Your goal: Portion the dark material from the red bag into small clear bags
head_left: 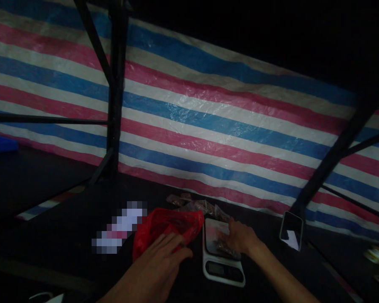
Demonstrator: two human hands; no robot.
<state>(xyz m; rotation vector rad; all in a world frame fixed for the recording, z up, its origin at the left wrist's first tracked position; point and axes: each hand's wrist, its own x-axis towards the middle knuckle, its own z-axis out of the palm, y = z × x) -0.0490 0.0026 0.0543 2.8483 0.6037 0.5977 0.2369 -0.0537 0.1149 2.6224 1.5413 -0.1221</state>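
Observation:
My left hand (167,254) lies over the near side of a red plastic bag (148,227), with its fingers stretched out and the thumb apart. The bag's mouth gapes, and dark contents show dimly inside. On the right, my right hand (241,236) is above a white kitchen scale (207,269), its fingers closed at a small clear bag (225,248) of brownish bits on the weighing plate. The fingertips are partly hidden. The scale's display (219,268) is too dark to read. Behind the scale and red bag, several similar small bags (205,206) lie in a row.
A phone (291,231) leans against a dark metal post at the right. Left of the red bag lies a blurred-out pale item (120,231). A striped plastic sheet (208,118) hangs behind the black table (82,240). Dark frame bars (113,105) rise on both sides.

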